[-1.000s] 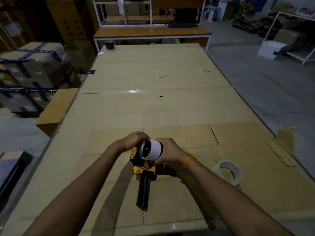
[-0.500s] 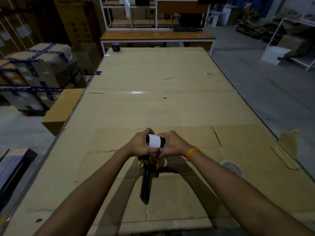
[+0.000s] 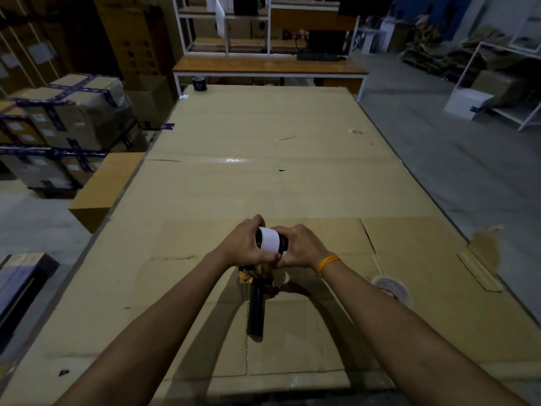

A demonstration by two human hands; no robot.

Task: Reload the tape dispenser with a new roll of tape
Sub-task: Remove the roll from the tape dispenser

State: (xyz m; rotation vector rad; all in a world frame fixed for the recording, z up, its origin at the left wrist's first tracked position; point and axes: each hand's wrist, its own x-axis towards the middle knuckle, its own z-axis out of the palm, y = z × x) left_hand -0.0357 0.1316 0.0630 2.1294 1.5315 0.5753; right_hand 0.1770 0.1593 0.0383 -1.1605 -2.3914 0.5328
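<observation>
Looking through the head view, I see my left hand [image 3: 244, 244] and right hand [image 3: 301, 247] both clasped on one white tape roll [image 3: 270, 238], its core axis running left to right, sitting atop the single tape dispenser [image 3: 255, 300], whose handle points toward me. One spent roll [image 3: 393, 290] lies nearer my right arm.

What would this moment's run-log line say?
step: seating white tape roll on tape dispenser | left hand: on roll | right hand: on roll | clear roll: on table, untouched
</observation>
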